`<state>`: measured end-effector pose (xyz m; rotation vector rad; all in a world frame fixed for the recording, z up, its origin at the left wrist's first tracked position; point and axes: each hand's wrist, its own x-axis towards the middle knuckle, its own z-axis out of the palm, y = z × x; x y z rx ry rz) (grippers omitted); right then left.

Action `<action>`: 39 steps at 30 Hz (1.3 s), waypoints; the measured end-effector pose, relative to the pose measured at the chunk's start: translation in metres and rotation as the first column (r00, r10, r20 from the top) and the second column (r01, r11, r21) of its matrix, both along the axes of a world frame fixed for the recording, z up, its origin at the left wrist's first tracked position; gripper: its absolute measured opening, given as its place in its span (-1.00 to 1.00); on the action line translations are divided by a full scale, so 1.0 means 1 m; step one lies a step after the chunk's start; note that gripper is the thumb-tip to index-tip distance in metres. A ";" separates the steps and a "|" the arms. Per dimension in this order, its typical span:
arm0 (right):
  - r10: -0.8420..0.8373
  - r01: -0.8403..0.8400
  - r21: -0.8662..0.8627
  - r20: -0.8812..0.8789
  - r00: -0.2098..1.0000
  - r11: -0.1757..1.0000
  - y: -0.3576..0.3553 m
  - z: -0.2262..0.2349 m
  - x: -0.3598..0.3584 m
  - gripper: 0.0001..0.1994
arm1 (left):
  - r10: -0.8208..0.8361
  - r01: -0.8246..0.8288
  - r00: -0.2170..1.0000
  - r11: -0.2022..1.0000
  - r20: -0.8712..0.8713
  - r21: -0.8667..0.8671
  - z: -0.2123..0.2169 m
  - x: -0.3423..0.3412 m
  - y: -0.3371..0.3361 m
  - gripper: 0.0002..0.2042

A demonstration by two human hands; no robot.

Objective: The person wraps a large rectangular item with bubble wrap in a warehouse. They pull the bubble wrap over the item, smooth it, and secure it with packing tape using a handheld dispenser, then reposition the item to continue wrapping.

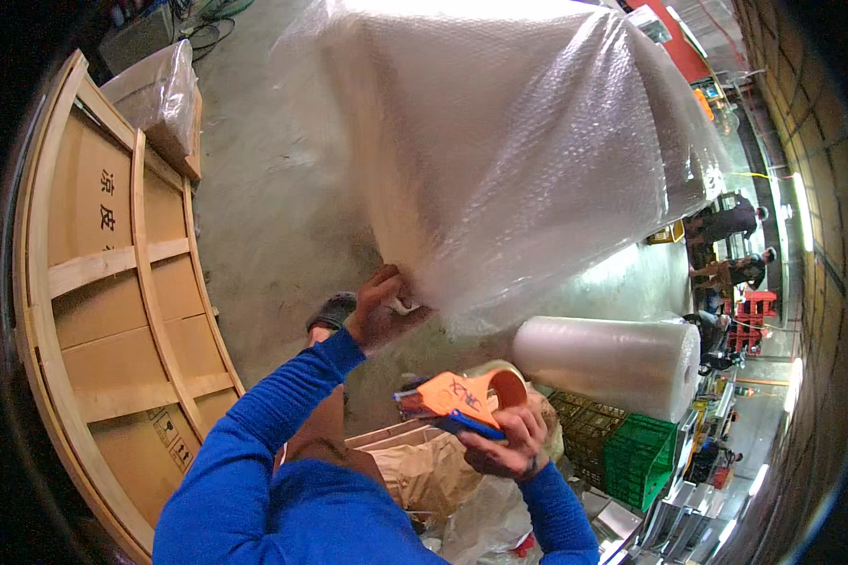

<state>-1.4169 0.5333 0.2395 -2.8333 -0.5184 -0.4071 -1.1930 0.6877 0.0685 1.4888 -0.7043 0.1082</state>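
A large sheet of clear bubble wrap (528,141) drapes over a big bulky object, whose shape blurs behind the plastic. My left hand (384,306) pinches the lower left corner of that wrap, fingers closed on its edge. In my right hand (516,441) is an orange and blue tape gun (454,395), held by its handle with the fingers wrapped round it. Its cutting end points left, toward my left hand, and is apart from the wrap. An orange tape roll sits on its right side.
A wooden-framed cardboard crate (113,273) stands along the left, with a plastic-wrapped package (160,108) behind it. At the right lie a thick bubble wrap roll (603,363) and a green plastic crate (639,461). Brown paper (433,471) is near my body. Several people are far right.
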 end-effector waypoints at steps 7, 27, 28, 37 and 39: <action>-0.155 0.160 -0.127 0.046 0.987 0.979 -0.029 -0.053 0.052 -0.38 | -0.033 0.034 0.996 0.999 0.083 -0.011 -0.018 0.016 -0.009 -0.64; -0.138 0.187 -0.236 0.208 0.968 0.954 -0.034 -0.071 0.062 -0.57 | -0.291 0.291 0.957 0.956 0.010 -0.026 -0.005 0.039 0.010 -0.77; -0.133 0.177 -0.243 0.187 0.973 0.954 -0.036 -0.071 0.061 -0.57 | -0.273 0.274 0.961 0.962 0.035 -0.011 -0.005 0.038 0.010 -0.78; -0.326 0.393 -0.342 0.238 0.915 0.854 -0.118 -0.083 0.037 -0.53 | -0.069 0.069 0.990 0.998 0.124 0.003 -0.003 0.028 -0.009 -0.75; -0.281 0.344 -0.405 0.208 0.937 0.847 -0.123 -0.082 0.040 -0.45 | -0.017 0.011 0.990 0.999 0.141 0.037 0.003 0.024 -0.009 -0.73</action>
